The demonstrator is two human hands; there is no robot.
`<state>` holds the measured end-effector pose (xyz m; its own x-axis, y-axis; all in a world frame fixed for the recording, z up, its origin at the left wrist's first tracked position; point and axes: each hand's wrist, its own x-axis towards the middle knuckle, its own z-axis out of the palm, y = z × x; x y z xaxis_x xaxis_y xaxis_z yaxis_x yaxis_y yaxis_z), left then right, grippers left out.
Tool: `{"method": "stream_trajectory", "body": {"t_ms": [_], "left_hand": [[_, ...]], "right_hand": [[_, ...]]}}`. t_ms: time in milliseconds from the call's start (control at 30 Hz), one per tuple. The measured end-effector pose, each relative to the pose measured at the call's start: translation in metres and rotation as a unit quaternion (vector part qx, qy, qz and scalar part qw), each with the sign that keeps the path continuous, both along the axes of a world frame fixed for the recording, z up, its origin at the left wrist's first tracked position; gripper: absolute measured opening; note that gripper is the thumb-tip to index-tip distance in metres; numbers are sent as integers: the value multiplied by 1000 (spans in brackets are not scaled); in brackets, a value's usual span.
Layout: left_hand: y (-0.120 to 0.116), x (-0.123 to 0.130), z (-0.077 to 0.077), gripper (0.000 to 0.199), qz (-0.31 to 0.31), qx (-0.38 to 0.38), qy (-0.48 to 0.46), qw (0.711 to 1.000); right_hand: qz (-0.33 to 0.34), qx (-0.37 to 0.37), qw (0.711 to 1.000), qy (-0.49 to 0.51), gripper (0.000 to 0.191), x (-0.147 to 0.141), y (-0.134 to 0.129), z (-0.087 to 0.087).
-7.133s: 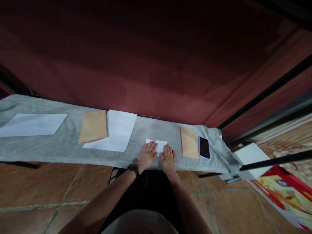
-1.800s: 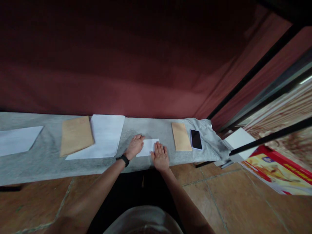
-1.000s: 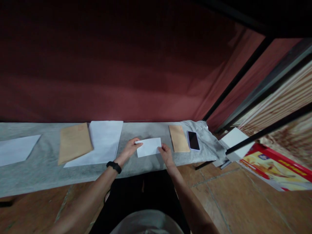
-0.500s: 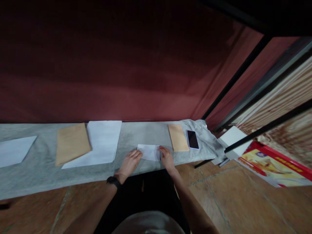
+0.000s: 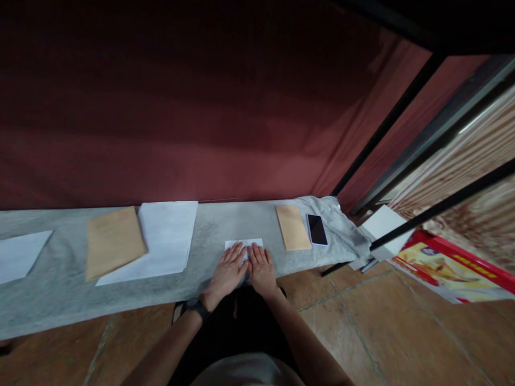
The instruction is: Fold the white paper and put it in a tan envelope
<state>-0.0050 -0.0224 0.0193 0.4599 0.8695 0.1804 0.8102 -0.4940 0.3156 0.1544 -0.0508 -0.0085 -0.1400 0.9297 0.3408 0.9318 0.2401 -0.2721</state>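
Observation:
A small white sheet of paper lies on the grey cloth-covered table in front of me, mostly covered by my hands. My left hand rests flat on its left part, fingers stretched out. Flat on the right part is my right hand, its fingers also extended and its thumb beside the left one. To the right lie a tan pad or envelope and a phone with a dark screen.
Larger white sheets lie at the left, partly under a brown envelope. Another white sheet sits farther left. Dark metal bars, a white box and a red-yellow carton stand at the right.
Both hands have moved inward from the paper's side edges and now lie flat on it, close together. The view has shifted slightly.

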Motion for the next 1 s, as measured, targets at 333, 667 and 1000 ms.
{"method": "stream_trajectory", "body": {"t_ms": [333, 667, 1000], "left_hand": [[-2, -4, -13, 64, 45, 38, 61, 996], [-2, 2, -9, 62, 36, 13, 88, 995], [-1, -2, -9, 64, 29, 5, 86, 996]], "right_hand": [[-26, -2, 1000, 4, 52, 11, -2, -4], [5, -33, 999, 25, 48, -4, 14, 5], [-22, -8, 1000, 7, 53, 12, 13, -5]]}}
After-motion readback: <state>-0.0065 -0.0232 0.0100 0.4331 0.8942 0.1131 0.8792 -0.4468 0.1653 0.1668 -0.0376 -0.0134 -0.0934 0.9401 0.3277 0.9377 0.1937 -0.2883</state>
